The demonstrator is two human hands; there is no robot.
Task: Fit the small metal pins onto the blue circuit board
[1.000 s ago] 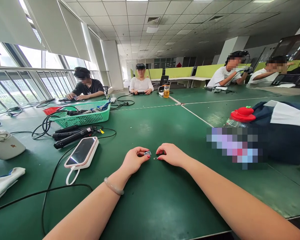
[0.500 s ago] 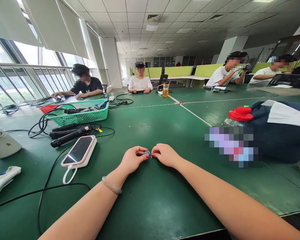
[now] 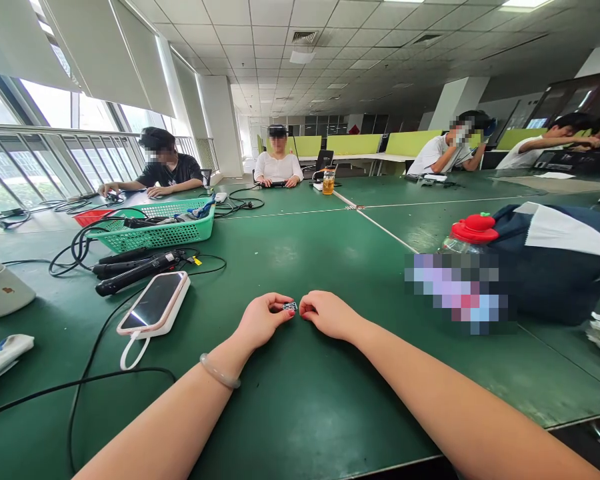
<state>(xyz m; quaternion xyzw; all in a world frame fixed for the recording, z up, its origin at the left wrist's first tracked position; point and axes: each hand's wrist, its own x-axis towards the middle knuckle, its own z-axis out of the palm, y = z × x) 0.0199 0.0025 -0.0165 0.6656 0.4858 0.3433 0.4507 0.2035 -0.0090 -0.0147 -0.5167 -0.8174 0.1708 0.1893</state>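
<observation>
My left hand [image 3: 266,319] is closed in a pinch above the green table [image 3: 300,407]. Between its thumb and fingers sits a small dark board with white markings [image 3: 290,307], like a tiny circuit board. My right hand [image 3: 329,313] is just to the right, its thumb and fingertips pressed together close to the board's edge. Whatever those fingertips hold, if anything, is too small to make out. A narrow gap separates the two hands.
To the left lie a phone [image 3: 156,301] with a white cable, black rod-shaped devices [image 3: 139,272] and a green basket [image 3: 163,230]. A red-lidded bottle [image 3: 474,230] and a dark blue bag [image 3: 545,280] stand right. Several people sit around the table.
The view has shifted slightly, and both hands keep their pinch close together. A tiny pale bit seen earlier at my right fingertips no longer shows. Far right, a person's arm now stretches out.
</observation>
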